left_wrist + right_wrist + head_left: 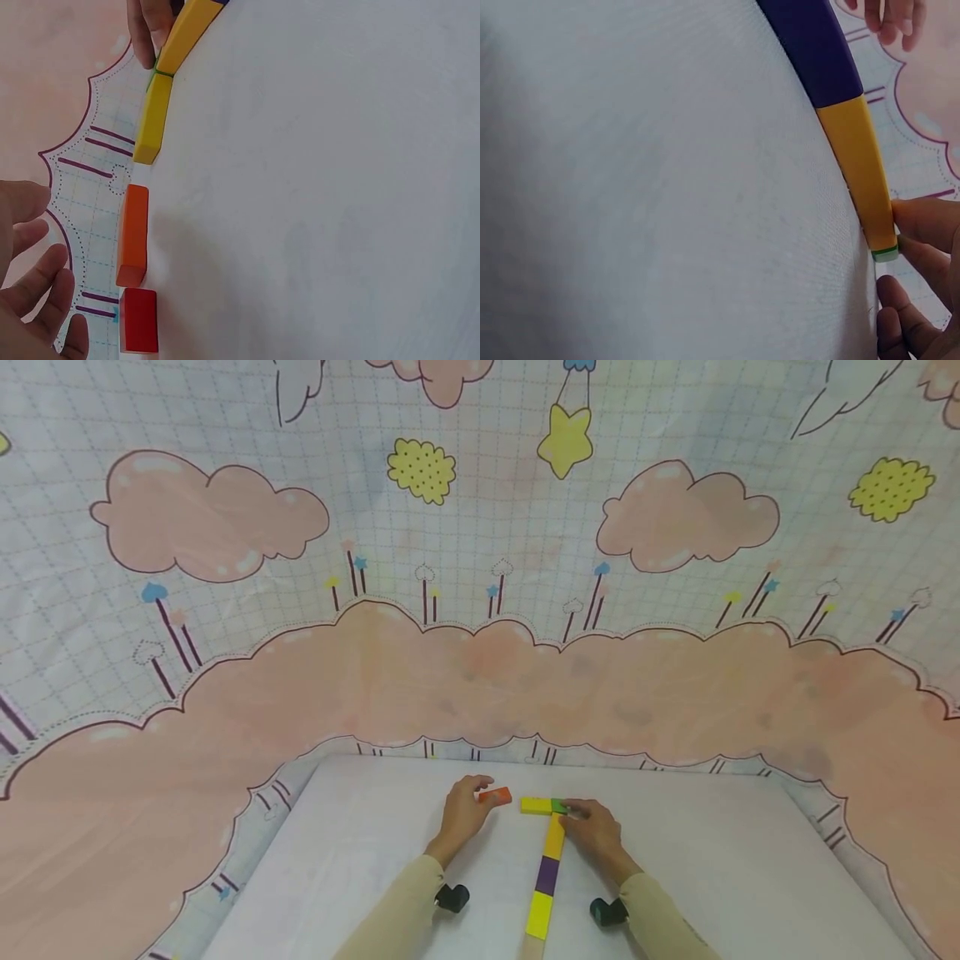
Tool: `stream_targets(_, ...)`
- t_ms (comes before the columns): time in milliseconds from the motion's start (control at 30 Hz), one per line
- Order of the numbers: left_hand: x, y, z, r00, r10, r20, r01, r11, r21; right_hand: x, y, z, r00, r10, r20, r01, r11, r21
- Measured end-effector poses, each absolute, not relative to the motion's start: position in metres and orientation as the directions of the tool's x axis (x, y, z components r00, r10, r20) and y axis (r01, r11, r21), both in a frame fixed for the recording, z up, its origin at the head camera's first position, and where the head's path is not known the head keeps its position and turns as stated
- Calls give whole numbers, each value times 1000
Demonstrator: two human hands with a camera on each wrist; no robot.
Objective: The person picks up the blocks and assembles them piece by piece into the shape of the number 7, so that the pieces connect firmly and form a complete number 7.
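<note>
Green block point(559, 807): small, at the top of the block column; right hand point(592, 832) pinches it. Left hand point(465, 810) loose-fingered by the orange block point(496, 796); yellow block point(536, 806) between.

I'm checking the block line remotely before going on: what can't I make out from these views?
- Green block: mostly covered by the right hand in the head view; only an edge shows in the right wrist view.
- Red block: hidden behind the left hand in the head view.
- Line's near end: cut off by the bottom edge of the head view.
- Left hand's contact with the orange block: too small to tell.
</note>
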State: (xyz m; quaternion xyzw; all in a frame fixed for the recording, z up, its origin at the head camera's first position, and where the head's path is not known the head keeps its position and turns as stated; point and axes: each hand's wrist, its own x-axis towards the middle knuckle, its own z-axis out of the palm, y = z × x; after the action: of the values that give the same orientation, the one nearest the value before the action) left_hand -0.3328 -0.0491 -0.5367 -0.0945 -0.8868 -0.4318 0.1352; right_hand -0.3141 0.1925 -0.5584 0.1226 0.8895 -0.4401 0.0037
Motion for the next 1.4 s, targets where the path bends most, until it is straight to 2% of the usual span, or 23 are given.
stream_targets(333, -334, -51, -540, -966, 29, 255, 216, 627, 749, -314, 191, -560, -972, 214, -100, 210, 588, -781)
stream_targets(800, -333, -54, -545, -944, 43, 328, 277, 645, 712, -314, 192, -557, -974, 203, -97, 202, 599, -775)
stream_targets(1067, -333, -53, -550, -958, 21, 285, 229, 655, 720, -311, 189, -564, -973, 205, -109, 214, 606, -766)
stream_targets(1400, -340, -50, -557, -952, 76, 298, 258, 721, 643, -314, 193, -563, -976, 198, -94, 197, 607, -770)
